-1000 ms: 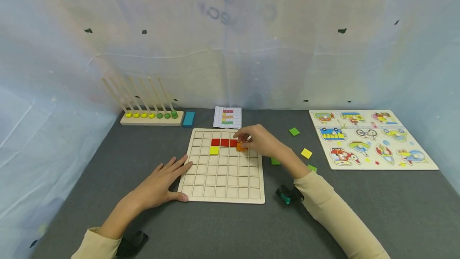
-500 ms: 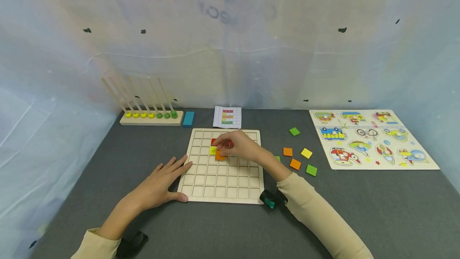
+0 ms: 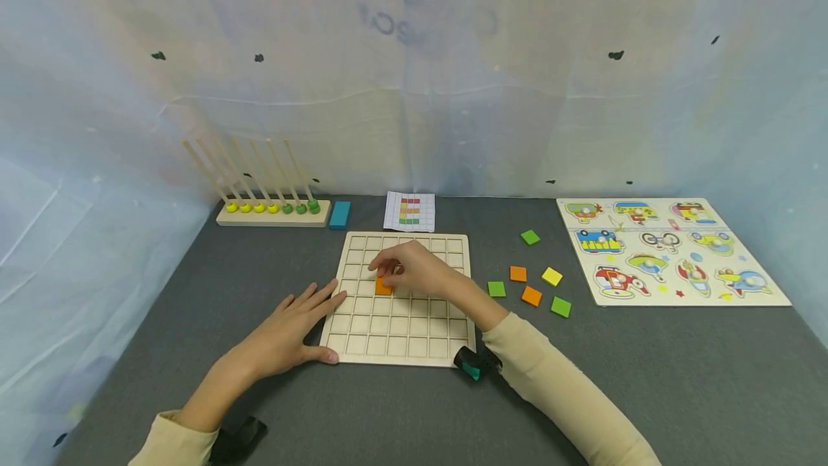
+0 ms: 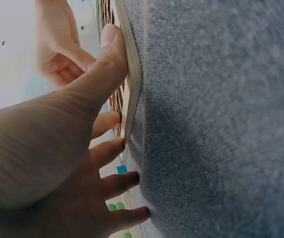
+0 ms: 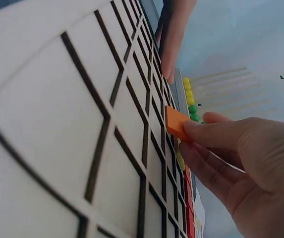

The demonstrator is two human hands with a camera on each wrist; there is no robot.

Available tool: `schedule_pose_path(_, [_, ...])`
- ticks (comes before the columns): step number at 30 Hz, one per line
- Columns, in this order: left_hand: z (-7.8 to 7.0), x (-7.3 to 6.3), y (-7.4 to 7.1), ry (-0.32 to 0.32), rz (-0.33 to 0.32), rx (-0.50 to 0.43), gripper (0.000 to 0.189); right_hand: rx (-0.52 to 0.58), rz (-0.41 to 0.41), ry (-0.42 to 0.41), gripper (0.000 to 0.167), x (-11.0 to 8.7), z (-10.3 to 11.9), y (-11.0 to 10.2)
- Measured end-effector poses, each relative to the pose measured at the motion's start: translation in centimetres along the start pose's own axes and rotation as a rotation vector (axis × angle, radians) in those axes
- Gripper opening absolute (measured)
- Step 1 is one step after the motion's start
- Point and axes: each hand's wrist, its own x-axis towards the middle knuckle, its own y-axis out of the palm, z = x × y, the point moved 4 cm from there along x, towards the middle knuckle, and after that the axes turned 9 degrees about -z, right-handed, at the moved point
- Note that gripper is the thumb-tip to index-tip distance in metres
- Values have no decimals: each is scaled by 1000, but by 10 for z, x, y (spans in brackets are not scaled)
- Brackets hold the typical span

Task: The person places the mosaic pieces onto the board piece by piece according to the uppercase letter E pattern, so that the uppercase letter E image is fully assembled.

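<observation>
My right hand [image 3: 420, 270] pinches an orange square tile [image 5: 175, 123] between thumb and fingers, close over the wooden grid board [image 3: 407, 345]. The tile is over the left part of the grid. Beyond the fingers, the right wrist view shows a yellow tile [image 5: 180, 160] and red tiles [image 5: 189, 203] lying on the board; in the head view the right hand hides them. My left hand [image 3: 284, 329] rests with spread fingers along the board's left edge, its thumb [image 4: 113, 54] at the near corner.
Right of the board lie loose green [image 3: 496, 289], orange [image 3: 532, 296] and yellow tiles [image 3: 552, 276]. Behind it are a pattern card [image 3: 410, 211], a blue block [image 3: 339, 215] and a bead rack [image 3: 274, 217]. A picture puzzle board [image 3: 673, 252] lies far right.
My right hand has carried the orange tile left across the board, from beside the red row to below the yellow tile's place. The left hand has stayed where it was.
</observation>
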Motion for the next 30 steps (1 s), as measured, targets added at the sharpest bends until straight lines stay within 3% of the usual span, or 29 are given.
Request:
schedule_pose_path(14, [-2, 0, -1, 2, 0, -4, 96, -162, -8, -27, 21, -2, 3, 6])
schedule_pose_path(18, [-1, -1, -1, -2, 2, -9, 96, -149, 10, -18, 23, -4, 5, 5])
schedule_pose_path(30, [-2, -1, -2, 2, -4, -17, 96, -159, -27, -9, 25, -29, 6, -38])
